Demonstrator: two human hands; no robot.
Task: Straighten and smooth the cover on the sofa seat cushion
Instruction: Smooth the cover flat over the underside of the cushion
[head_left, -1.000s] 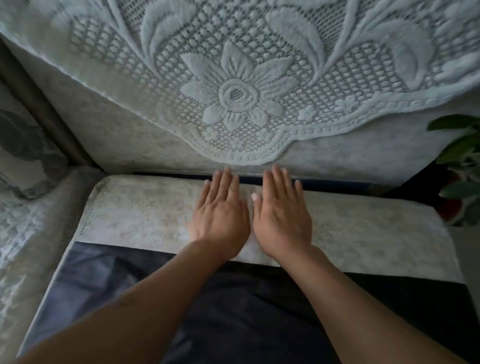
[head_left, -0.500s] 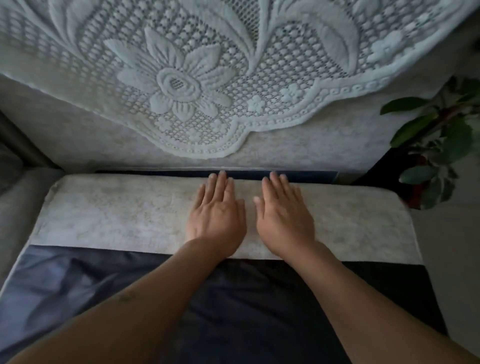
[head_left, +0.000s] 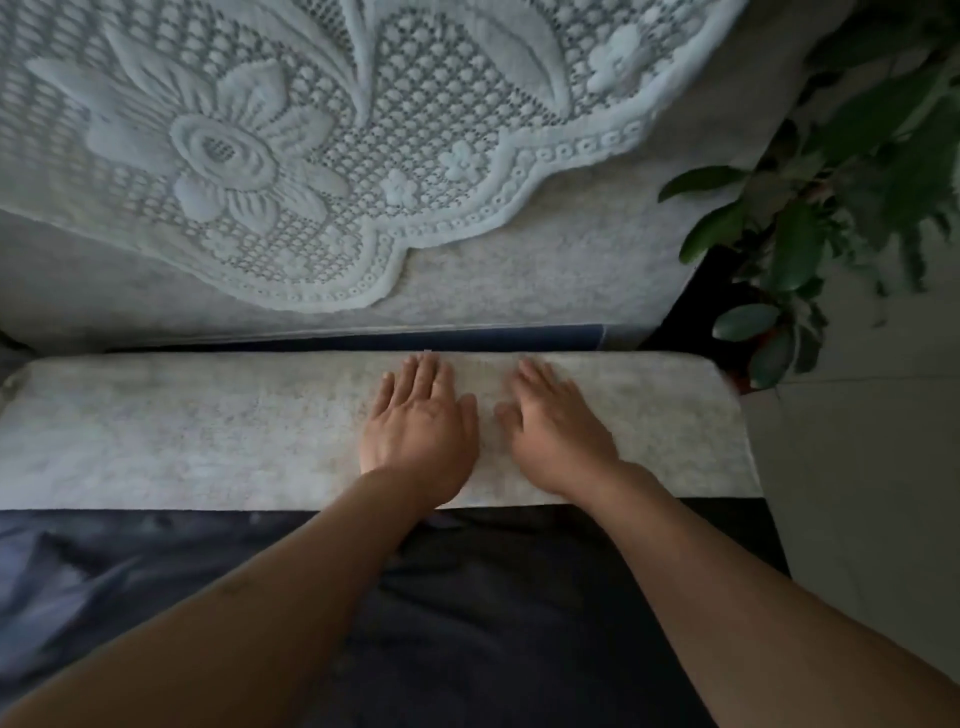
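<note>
L hand: flat, fingers straight, palm down on pale speckled fabric seat cover, grasping nothing
R hand: flat on same cover, just beside L, apart; blurred
cover: across rear of dark navy seat cushion
bkgd: white lace floral throw on backrest; green leafy plant at right

A: Hands? 
B: left hand and right hand side by side on cover, over seat cushion.
A: Behind? 
B: Backrest with lace throw. Plant right.
</note>
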